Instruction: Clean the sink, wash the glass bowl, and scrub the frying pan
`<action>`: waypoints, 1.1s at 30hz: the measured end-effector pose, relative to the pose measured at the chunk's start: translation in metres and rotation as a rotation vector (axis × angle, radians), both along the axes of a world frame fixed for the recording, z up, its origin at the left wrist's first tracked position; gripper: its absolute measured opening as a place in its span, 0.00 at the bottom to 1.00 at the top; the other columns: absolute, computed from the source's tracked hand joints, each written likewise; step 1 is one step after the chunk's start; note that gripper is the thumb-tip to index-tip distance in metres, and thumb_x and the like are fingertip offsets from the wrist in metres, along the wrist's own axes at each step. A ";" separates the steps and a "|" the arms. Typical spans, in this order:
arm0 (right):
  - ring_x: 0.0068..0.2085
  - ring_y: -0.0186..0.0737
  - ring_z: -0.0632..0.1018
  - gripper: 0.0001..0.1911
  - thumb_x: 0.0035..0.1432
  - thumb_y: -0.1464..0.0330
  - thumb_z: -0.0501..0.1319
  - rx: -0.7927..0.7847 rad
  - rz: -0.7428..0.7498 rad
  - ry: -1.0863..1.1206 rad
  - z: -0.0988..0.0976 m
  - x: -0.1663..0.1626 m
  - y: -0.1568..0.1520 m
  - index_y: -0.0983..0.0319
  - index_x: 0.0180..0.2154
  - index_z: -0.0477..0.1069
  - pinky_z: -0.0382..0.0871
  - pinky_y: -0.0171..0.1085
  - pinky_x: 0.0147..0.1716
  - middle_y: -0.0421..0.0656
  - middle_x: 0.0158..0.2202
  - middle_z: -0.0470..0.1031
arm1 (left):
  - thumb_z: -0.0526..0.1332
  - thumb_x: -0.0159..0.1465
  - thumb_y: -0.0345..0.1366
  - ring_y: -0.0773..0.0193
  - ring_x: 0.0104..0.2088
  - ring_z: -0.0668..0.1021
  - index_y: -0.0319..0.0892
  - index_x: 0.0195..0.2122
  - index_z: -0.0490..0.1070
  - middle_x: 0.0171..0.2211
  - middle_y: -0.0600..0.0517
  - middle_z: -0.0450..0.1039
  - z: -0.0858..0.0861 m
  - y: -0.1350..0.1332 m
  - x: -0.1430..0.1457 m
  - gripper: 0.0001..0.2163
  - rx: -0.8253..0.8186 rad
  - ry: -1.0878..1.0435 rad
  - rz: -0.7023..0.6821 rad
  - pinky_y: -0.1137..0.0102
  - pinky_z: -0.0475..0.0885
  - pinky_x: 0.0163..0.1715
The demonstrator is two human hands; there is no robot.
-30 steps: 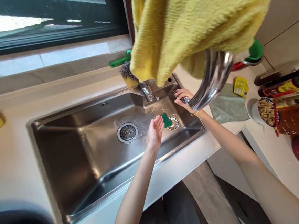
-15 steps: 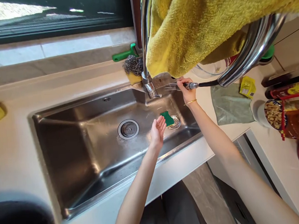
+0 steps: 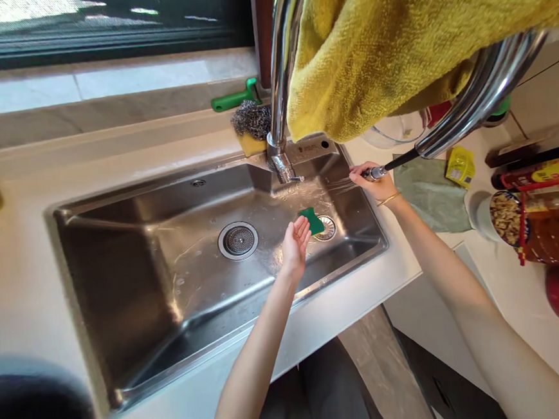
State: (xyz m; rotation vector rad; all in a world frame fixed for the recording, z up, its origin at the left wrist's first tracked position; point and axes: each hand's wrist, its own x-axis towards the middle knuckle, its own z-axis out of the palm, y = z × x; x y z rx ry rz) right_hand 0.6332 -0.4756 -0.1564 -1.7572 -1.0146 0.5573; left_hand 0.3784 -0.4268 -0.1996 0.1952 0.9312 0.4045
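At the right end of the rectangular stainless-steel sink (image 3: 201,267), my right hand (image 3: 373,181) grips a chrome-and-black pull-out spray head (image 3: 378,172), thin water jets (image 3: 339,185) streaming out. Over the sink's floor, my left hand (image 3: 295,244) hangs palm up, fingers uncurled, just beside a flat green sponge pad (image 3: 312,220).

A kitchen, judging by the steel sink (image 3: 116,293), chrome faucet (image 3: 279,67) and metal scourer (image 3: 253,118).
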 end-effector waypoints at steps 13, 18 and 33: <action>0.28 0.34 0.72 0.17 0.48 0.53 0.67 -0.465 0.223 0.000 0.033 -0.003 -0.058 0.60 0.27 0.71 0.66 0.35 0.29 0.39 0.25 0.74 | 0.46 0.68 0.41 0.61 0.60 0.68 0.39 0.51 0.70 0.61 0.44 0.63 -0.004 -0.014 -0.005 0.19 -0.035 0.011 -0.052 0.67 0.61 0.60; 0.41 0.42 0.78 0.17 0.46 0.53 0.68 -0.160 0.073 -0.011 0.008 -0.003 -0.010 0.59 0.26 0.71 0.70 0.43 0.47 0.41 0.31 0.77 | 0.46 0.68 0.42 0.61 0.60 0.67 0.38 0.53 0.69 0.61 0.44 0.62 -0.006 -0.015 -0.007 0.20 -0.010 0.005 -0.076 0.66 0.60 0.61; 0.42 0.43 0.79 0.13 0.49 0.57 0.67 -0.189 0.078 0.052 0.003 -0.022 -0.036 0.59 0.26 0.71 0.70 0.44 0.47 0.41 0.30 0.77 | 0.60 0.60 0.29 0.63 0.68 0.49 0.41 0.54 0.68 0.65 0.49 0.56 -0.012 0.078 0.146 0.20 1.016 -0.130 -0.197 0.65 0.33 0.66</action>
